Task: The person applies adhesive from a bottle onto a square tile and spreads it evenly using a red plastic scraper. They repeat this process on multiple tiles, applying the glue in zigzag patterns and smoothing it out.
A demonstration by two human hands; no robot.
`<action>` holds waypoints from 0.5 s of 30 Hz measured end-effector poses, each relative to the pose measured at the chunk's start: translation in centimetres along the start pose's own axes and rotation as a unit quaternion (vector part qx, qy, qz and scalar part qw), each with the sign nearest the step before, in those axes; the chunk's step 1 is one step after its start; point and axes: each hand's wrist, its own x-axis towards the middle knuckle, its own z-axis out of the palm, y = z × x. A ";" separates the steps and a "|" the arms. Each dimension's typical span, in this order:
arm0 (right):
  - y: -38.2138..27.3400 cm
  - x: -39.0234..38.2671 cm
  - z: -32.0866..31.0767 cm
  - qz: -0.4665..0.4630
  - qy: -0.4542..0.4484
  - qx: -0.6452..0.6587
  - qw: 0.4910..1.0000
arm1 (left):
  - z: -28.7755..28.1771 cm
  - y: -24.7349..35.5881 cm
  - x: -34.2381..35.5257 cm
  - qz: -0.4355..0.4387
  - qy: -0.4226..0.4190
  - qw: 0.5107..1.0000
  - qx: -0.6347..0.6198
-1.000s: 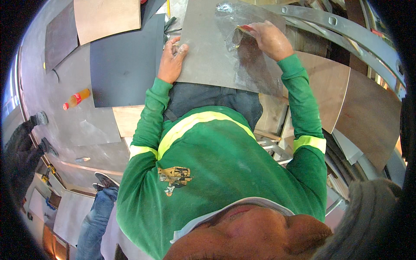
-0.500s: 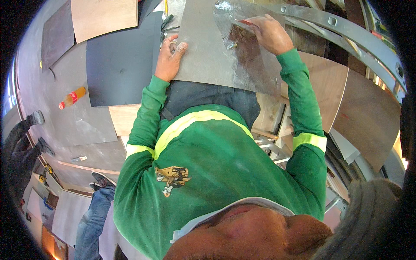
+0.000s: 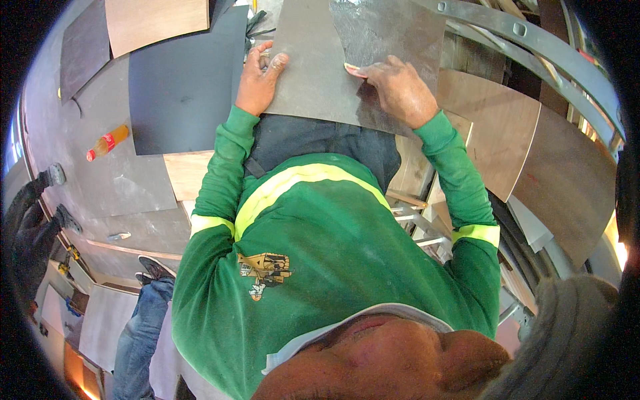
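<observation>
A grey flat sheet (image 3: 303, 77) lies in front of my waist, its right side coated with a wet, glossy film (image 3: 390, 30). My left hand (image 3: 261, 80) is at the sheet's left edge, fingers curled and thumb along the edge, holding it. Over the coated part, my right hand (image 3: 402, 92) is closed on a small flat spreader (image 3: 353, 69) with a pale, reddish edge. Most of the spreader is hidden under the fingers. Below the right hand the film looks darker and brownish.
Dark sheet (image 3: 187, 87) and light wood panel (image 3: 157, 27) lie to the left, with a bottle of orange drink (image 3: 108, 143) beyond. On the right are curved wood panels (image 3: 490, 127) and a metal rail (image 3: 533, 33). Other people's legs (image 3: 143, 333) show at lower left.
My right hand has moved left and nearer to me with the spreader, and the wet film's edge has changed shape. My left hand stays at the sheet's edge.
</observation>
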 end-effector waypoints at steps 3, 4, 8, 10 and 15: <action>-2.3 -1.5 -0.6 0.007 -0.008 -0.014 1.000 | 0.1 0.3 -0.1 0.017 0.006 1.000 -0.009; -2.9 -1.9 -0.7 0.007 -0.002 -0.024 1.000 | 0.2 0.6 -0.1 0.010 -0.001 1.000 -0.020; -4.5 -3.7 0.1 -0.011 0.021 0.026 0.999 | 0.0 2.0 -0.5 -0.004 -0.021 0.999 -0.030; -5.3 -4.5 0.1 -0.011 0.005 0.005 1.000 | 0.0 2.1 -0.5 -0.001 -0.021 0.999 -0.031; -6.1 -5.9 -1.2 -0.019 0.003 0.086 0.996 | 0.2 1.0 -0.5 0.022 0.009 1.000 0.013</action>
